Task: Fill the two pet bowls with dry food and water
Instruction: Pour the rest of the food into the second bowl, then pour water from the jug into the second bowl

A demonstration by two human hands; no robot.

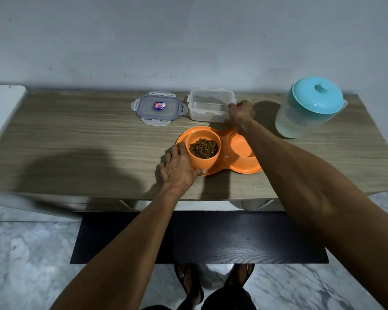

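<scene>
An orange double pet bowl (242,168) sits on the wooden table (76,135). Its left cup (203,161) holds brown dry food (203,147); the right cup (241,146) looks dry and bare. My left hand (179,168) grips the left cup's side, thumb along the tray rim. My right hand (241,114) grips the right end of a clear plastic container (208,106) with nothing in it, which stands behind the bowls. A water jug (300,117) with a turquoise lid stands at the far right.
The container's clear lid (158,108) with blue seal lies flat to the left of the container. A wall rises right behind the table. A white surface (0,108) adjoins the table's left end. A dark mat (199,238) lies on the marble floor below.
</scene>
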